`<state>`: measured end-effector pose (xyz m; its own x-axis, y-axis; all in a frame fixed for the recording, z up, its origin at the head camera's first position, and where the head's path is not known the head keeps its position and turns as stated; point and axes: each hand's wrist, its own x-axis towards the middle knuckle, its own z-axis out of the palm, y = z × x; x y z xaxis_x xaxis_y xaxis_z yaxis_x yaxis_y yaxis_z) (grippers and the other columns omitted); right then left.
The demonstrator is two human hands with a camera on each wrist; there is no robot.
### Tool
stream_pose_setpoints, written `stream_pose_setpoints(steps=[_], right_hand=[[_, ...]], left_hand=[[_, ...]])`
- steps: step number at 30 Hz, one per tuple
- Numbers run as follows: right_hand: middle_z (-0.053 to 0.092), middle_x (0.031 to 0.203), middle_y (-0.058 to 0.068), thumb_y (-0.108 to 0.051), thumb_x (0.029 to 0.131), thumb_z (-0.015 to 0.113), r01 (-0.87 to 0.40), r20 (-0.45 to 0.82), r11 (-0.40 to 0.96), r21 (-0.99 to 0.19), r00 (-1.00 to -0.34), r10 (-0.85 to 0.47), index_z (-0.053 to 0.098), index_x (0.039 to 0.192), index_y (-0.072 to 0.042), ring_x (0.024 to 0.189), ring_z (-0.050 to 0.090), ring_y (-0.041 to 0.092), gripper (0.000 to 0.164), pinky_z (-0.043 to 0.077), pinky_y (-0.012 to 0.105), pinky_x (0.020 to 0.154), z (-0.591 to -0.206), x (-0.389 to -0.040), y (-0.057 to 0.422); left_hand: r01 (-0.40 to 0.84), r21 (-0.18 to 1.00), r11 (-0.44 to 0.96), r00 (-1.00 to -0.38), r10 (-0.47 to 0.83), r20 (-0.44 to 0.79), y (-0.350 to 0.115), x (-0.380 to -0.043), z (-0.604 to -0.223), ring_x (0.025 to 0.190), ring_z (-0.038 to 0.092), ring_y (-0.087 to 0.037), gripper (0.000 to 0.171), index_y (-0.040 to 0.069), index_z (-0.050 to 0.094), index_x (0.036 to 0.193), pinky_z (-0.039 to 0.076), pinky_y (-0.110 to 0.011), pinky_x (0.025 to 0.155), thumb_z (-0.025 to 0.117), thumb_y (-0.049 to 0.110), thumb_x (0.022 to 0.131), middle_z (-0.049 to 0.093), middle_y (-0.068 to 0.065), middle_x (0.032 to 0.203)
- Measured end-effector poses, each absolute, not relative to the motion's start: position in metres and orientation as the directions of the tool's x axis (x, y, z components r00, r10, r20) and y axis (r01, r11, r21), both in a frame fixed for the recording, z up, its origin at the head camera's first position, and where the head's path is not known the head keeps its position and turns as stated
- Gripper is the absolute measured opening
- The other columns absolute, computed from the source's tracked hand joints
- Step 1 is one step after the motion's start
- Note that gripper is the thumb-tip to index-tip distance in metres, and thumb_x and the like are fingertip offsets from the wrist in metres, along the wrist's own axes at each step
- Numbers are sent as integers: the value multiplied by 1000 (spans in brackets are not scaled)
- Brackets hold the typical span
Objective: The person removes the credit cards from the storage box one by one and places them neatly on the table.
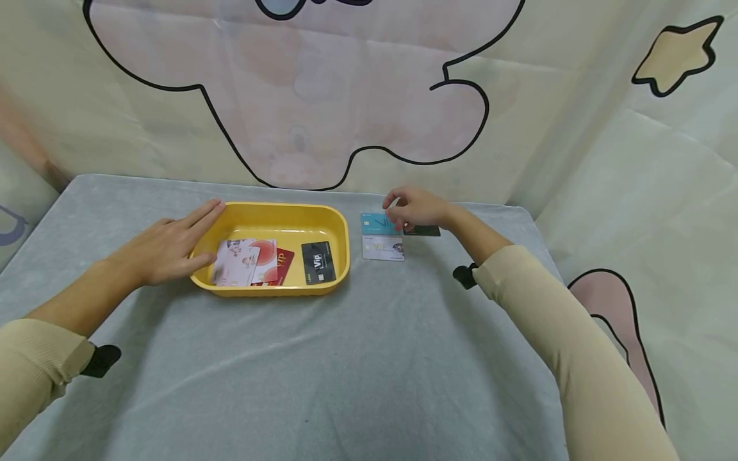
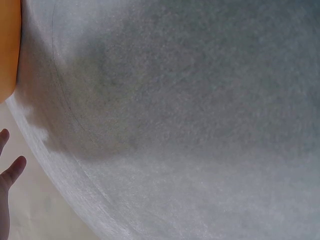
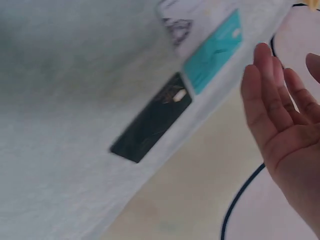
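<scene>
My left hand (image 1: 167, 250) lies at the left rim of a yellow plastic tray (image 1: 271, 291), its fingers fairly straight along that side. Inside the tray are a pink-and-white card (image 1: 233, 262), a card with a pink round print (image 1: 266, 256), a red Vip card (image 1: 284, 264) and a black Vip card (image 1: 318, 272). My right hand (image 1: 418, 206) hovers over the cards right of the tray, fingers loosely bent and holding nothing. Below it lie a turquoise card (image 1: 376, 223), a whitish card (image 1: 380, 248) and a dark card (image 3: 155, 120), partly hidden by the hand in the head view.
A grey-blue cloth (image 1: 323, 384) covers the table. Behind the far edge hangs a pale curtain (image 1: 369, 83) with cartoon outlines, and it continues along the right side. A black strap end (image 1: 464, 276) sticks out at the right cuff.
</scene>
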<state>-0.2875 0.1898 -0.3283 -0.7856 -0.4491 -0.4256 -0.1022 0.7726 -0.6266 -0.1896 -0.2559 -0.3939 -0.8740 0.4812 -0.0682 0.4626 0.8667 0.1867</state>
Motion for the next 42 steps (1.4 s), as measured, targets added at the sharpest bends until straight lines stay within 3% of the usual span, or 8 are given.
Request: stream_pose_setpoints(steps=[4,9,14,21,27,34,42], right_hand=[[61,115,24,-22,101,54,-64,-398,713,-698,-793,-461,56,125,-5,100,64,38,30,57,35,86,-321,-288,176],[63,113,20,-22,101,57,-27,-376,632,-774,-784,-494,57,123,-7,102,65,38,26,54,44,93,-314,-282,155],[63,112,21,-20,100,59,-48,-349,586,-809,-764,-543,58,122,-5,101,67,37,26,56,44,91,-314,-277,131],[61,119,24,-22,98,62,-73,-390,606,-792,-703,-594,54,130,0,102,68,32,40,56,40,91,-319,-272,103],[60,122,22,-23,99,60,-85,-435,628,-774,-650,-624,54,131,-1,110,66,35,40,56,34,89,-322,-273,91],[60,130,20,-25,98,61,-93,-469,653,-752,-620,-629,55,129,-5,112,65,33,37,53,41,95,-323,-271,79],[62,128,17,-30,97,63,-164,-497,708,-688,-604,-623,55,131,-6,113,63,30,42,53,39,96,-329,-270,65]], left_hand=[[461,187,868,-875,479,-69,-256,-189,-394,126,51,-47,87,12,1,161,35,-68,102,49,44,95,10,-15,166],[463,186,866,-873,482,-72,-257,-190,-393,128,50,-46,87,12,2,161,35,-67,102,50,44,95,10,-15,166],[462,189,866,-874,481,-69,-257,-189,-393,128,49,-46,88,11,2,161,35,-67,102,50,43,95,11,-15,166],[461,186,867,-874,480,-72,-256,-190,-394,127,50,-47,88,11,2,161,35,-68,102,50,44,95,10,-15,166],[463,183,867,-875,481,-65,-257,-189,-394,127,49,-47,87,10,4,161,35,-69,101,50,44,95,11,-16,166],[461,180,869,-876,478,-65,-255,-189,-394,126,51,-48,87,10,3,161,36,-69,101,50,44,95,11,-16,166],[463,181,868,-875,480,-65,-256,-189,-393,125,51,-47,88,11,2,161,36,-68,101,50,44,95,10,-16,166]])
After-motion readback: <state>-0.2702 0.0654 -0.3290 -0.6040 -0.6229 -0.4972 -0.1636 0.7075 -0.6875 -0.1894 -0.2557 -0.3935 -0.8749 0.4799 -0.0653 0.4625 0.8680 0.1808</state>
